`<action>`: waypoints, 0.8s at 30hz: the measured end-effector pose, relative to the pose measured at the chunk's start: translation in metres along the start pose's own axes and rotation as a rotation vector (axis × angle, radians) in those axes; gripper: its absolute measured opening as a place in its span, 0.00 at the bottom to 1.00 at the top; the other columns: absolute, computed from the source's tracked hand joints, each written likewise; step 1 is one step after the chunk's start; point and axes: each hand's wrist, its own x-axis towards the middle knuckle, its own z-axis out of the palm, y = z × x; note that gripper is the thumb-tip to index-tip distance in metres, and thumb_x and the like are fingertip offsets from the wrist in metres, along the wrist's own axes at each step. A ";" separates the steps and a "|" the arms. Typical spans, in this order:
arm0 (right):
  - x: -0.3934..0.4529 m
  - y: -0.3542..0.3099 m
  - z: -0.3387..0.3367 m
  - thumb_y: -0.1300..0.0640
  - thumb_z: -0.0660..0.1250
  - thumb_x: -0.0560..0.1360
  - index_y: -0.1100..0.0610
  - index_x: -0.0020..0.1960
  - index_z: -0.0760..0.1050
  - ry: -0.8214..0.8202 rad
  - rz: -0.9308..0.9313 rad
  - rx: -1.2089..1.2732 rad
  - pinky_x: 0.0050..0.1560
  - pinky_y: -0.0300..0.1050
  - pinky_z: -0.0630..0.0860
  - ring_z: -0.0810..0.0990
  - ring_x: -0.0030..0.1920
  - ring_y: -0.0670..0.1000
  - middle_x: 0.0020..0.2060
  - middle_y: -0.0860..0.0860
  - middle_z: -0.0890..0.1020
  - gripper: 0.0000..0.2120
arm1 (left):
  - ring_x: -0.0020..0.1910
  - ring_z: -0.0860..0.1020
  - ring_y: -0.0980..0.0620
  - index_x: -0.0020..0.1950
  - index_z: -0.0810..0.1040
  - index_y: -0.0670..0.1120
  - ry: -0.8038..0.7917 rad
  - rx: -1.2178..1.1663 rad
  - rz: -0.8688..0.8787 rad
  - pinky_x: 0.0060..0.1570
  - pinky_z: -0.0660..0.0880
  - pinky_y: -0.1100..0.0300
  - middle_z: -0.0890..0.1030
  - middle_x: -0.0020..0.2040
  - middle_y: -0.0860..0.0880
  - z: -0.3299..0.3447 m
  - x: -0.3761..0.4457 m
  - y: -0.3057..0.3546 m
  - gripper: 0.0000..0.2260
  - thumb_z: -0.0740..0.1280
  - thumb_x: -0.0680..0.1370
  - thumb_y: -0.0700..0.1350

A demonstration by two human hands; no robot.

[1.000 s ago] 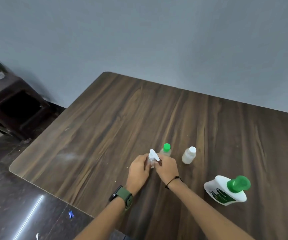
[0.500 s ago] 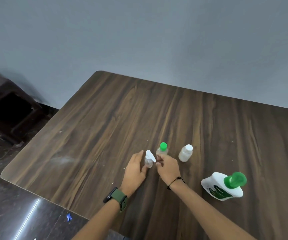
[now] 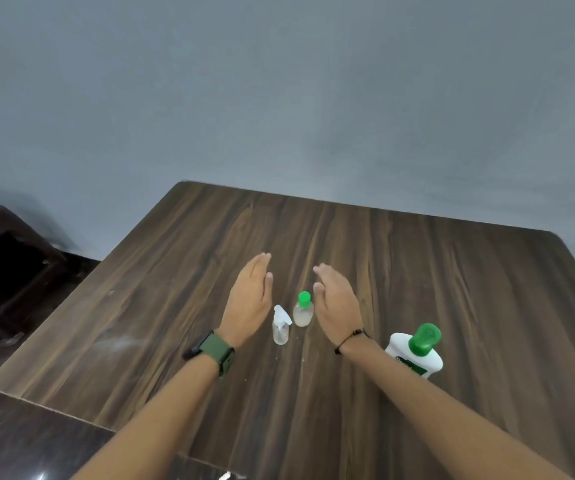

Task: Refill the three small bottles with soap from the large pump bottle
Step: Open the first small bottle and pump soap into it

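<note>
Grey-blue wall (image 3: 279, 98) fills the upper half, plain and matte. Below it a dark wood-grain surface (image 3: 452, 306), rounded corners, pale edge band along the left side. Dark brown cabinet-like piece (image 3: 5, 265) stands on the floor at far left, blurred. Floor (image 3: 19, 445) is dark, with a glare streak.

Large pump bottle (image 3: 414, 355), white with green top, stands at right, beside the right forearm. Left hand (image 3: 249, 299) and right hand (image 3: 336, 306) hover over the surface, fingers straight and together, holding nothing. Between them: green-capped small bottle (image 3: 303, 311) and clear spray bottle (image 3: 281, 327), both upright, just beside each other. Third small bottle is hidden. Green watch (image 3: 215, 351) on left wrist, black cord (image 3: 352, 336) on right.
</note>
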 end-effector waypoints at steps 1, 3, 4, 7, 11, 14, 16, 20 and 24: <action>0.007 -0.002 -0.005 0.52 0.47 0.78 0.63 0.69 0.65 -0.035 -0.026 -0.107 0.70 0.43 0.57 0.61 0.73 0.56 0.70 0.59 0.67 0.25 | 0.72 0.63 0.46 0.71 0.63 0.39 0.000 0.039 0.040 0.68 0.52 0.65 0.67 0.71 0.42 -0.004 0.007 0.008 0.18 0.51 0.81 0.43; 0.022 -0.003 -0.014 0.54 0.49 0.81 0.63 0.74 0.55 -0.057 -0.065 -0.337 0.74 0.48 0.48 0.49 0.76 0.56 0.75 0.59 0.55 0.23 | 0.72 0.62 0.43 0.70 0.62 0.37 0.003 0.121 0.135 0.69 0.52 0.61 0.66 0.71 0.39 -0.008 0.020 0.022 0.24 0.46 0.80 0.49; 0.027 -0.004 -0.018 0.55 0.48 0.81 0.62 0.75 0.52 -0.053 -0.073 -0.427 0.74 0.49 0.46 0.46 0.76 0.56 0.76 0.59 0.51 0.24 | 0.72 0.62 0.41 0.70 0.63 0.36 0.004 0.162 0.184 0.70 0.54 0.58 0.67 0.70 0.37 -0.008 0.026 0.027 0.27 0.43 0.78 0.51; 0.033 -0.008 -0.031 0.54 0.48 0.82 0.62 0.75 0.48 -0.018 -0.065 -0.515 0.74 0.50 0.44 0.43 0.76 0.56 0.76 0.59 0.47 0.25 | 0.73 0.61 0.40 0.70 0.61 0.34 0.025 0.246 0.262 0.71 0.56 0.51 0.65 0.71 0.36 -0.007 0.037 0.040 0.30 0.41 0.76 0.52; 0.034 -0.002 -0.030 0.54 0.48 0.82 0.63 0.75 0.48 0.024 -0.074 -0.518 0.74 0.49 0.43 0.44 0.76 0.55 0.76 0.58 0.48 0.25 | 0.73 0.59 0.42 0.71 0.60 0.35 0.067 0.273 0.336 0.72 0.53 0.53 0.64 0.72 0.38 0.005 0.040 0.040 0.31 0.41 0.76 0.53; 0.033 0.011 -0.016 0.54 0.49 0.81 0.63 0.75 0.50 0.048 -0.124 -0.522 0.74 0.50 0.45 0.46 0.76 0.55 0.76 0.59 0.51 0.25 | 0.74 0.58 0.42 0.71 0.60 0.35 0.090 0.258 0.354 0.72 0.51 0.55 0.63 0.73 0.38 0.020 0.035 0.028 0.30 0.42 0.77 0.53; 0.033 0.022 -0.006 0.54 0.50 0.81 0.64 0.74 0.52 0.079 -0.166 -0.538 0.74 0.51 0.47 0.48 0.76 0.57 0.75 0.60 0.53 0.25 | 0.74 0.57 0.42 0.71 0.59 0.35 0.096 0.261 0.365 0.72 0.52 0.53 0.62 0.73 0.37 0.032 0.029 0.015 0.27 0.45 0.78 0.51; 0.030 0.033 0.011 0.54 0.50 0.81 0.65 0.73 0.54 0.156 -0.218 -0.534 0.74 0.52 0.49 0.50 0.76 0.58 0.75 0.61 0.56 0.24 | 0.75 0.55 0.43 0.72 0.58 0.36 0.125 0.267 0.400 0.72 0.50 0.53 0.60 0.73 0.38 0.044 0.010 0.000 0.23 0.49 0.81 0.48; 0.006 0.039 0.024 0.49 0.41 0.75 0.67 0.68 0.62 0.265 -0.245 -0.489 0.69 0.54 0.59 0.61 0.71 0.59 0.69 0.62 0.65 0.29 | 0.75 0.55 0.44 0.72 0.58 0.36 0.224 0.237 0.444 0.72 0.51 0.54 0.60 0.74 0.38 0.045 -0.020 -0.002 0.21 0.51 0.82 0.44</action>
